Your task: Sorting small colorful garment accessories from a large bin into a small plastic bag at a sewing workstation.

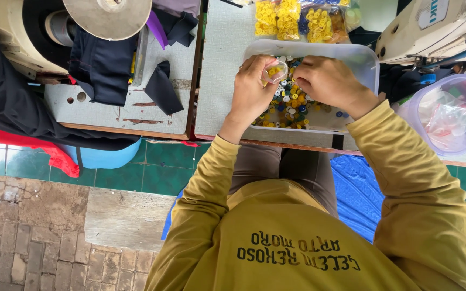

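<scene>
Button bags [297,20] beyond hands' tray [365,59]

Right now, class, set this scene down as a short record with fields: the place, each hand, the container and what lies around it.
Place: grey worktable beside a sewing machine
Left hand: holds a small clear cup with yellow buttons in it
Right hand: fingers down among the loose buttons
Container: clear plastic tray, buttons of mixed colours
Behind the tray: bags of yellow buttons
Right side: clear tub with plastic bags inside
Left side: dark cloth
</scene>
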